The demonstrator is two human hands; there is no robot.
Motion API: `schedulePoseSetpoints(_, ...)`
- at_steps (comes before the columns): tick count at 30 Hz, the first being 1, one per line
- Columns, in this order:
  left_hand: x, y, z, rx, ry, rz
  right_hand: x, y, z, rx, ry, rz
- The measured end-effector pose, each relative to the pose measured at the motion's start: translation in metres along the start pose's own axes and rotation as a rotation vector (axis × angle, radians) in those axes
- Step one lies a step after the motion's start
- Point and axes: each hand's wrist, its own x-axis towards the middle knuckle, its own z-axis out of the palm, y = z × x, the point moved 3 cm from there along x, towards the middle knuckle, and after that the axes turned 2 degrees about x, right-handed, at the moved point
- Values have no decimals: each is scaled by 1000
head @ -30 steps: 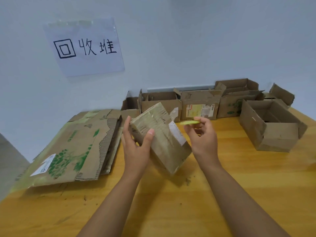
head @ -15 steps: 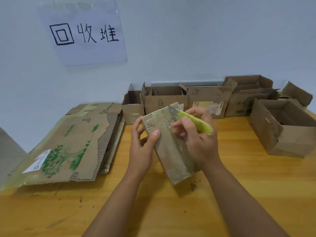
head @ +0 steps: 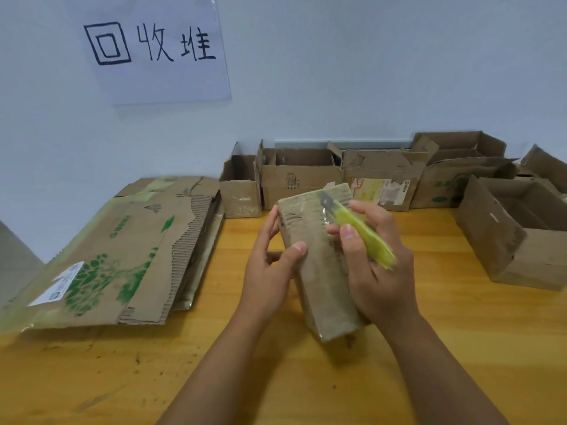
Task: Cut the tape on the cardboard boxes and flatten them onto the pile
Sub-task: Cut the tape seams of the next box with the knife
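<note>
Cardboard box [head: 319, 271] gripped by left hand [head: 270, 271] — right hand [head: 374, 271] grips yellow knife [head: 362, 231], blade at top edge.

Two forearms in view, both bare from the lower frame edge to the wrist; no sleeve, cuff or glove seen on either. Left hand [head: 270, 271]: no ring, band or watch visible on the fingers or wrist. Right hand [head: 372, 271]: likewise unadorned. Fingernails short and unpainted where they show. Upper arms and clothing lie outside the frame.
</note>
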Motion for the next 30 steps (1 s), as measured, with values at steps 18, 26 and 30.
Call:
schedulePoseSetpoints(18, -16, -3, 7, 78, -97, -17, -21, 7, -1, -272, 13, -57)
schedulePoseSetpoints(26, -17, -6, 5, 176, -54, 44, -20, 5, 2, -375, 17, -106)
schedulePoseSetpoints(30, -19, -8, 7, 204, -91, 73, -21, 8, 3, -417, -7, -108)
